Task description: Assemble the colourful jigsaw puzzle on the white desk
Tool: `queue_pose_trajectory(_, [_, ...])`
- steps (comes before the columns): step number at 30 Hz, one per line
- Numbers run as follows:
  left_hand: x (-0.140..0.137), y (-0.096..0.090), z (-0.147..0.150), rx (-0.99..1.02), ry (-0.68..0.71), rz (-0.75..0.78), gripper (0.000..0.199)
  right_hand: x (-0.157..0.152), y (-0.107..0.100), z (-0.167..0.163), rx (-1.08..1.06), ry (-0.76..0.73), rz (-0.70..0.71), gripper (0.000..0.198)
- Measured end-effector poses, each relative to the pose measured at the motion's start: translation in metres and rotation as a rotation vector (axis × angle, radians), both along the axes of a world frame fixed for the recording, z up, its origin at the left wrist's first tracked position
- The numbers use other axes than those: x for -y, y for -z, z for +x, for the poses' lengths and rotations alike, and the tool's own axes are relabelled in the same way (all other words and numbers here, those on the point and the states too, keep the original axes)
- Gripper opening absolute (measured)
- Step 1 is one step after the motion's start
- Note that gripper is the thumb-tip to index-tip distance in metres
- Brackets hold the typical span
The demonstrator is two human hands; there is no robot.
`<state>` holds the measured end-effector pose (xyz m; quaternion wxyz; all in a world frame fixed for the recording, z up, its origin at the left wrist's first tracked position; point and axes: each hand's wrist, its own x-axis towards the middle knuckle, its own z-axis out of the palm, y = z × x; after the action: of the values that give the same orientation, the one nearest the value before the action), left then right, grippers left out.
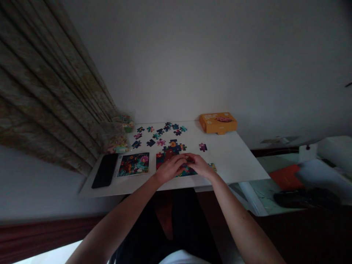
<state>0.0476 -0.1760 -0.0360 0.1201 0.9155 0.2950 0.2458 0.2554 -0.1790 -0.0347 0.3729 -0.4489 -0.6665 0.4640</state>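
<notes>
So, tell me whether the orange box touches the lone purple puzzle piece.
Apart: the head view shows white tabletop between the orange box and the purple piece.

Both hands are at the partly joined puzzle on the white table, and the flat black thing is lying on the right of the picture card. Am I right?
Not quite: the head view shows the flat black thing on the left of the picture card. The left hand and right hand are at the partly joined puzzle on the white table.
</notes>
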Motion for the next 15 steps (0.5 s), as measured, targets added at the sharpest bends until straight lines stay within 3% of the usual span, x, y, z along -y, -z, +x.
queue_pose_trajectory(3, [0.007,0.003,0.021,-0.007,-0.066,-0.023,0.044,-0.001,0.006,0.025,0.012,0.016,-0.013,0.035])
queue_pose_trajectory(6, [0.018,0.005,0.051,-0.034,-0.154,-0.062,0.049,-0.004,0.016,0.065,0.083,0.275,-0.025,0.024])
queue_pose_trajectory(8, [0.028,0.007,0.07,-0.093,-0.133,-0.075,0.043,-0.006,0.022,0.092,0.098,0.406,-0.042,0.022])
queue_pose_trajectory(11, [0.04,0.012,0.09,-0.173,-0.052,-0.041,0.036,-0.007,0.025,0.122,0.05,0.453,-0.076,0.025])
queue_pose_trajectory(15, [0.047,0.02,0.099,-0.195,-0.036,-0.018,0.039,-0.011,0.025,0.131,0.036,0.428,-0.121,0.03])
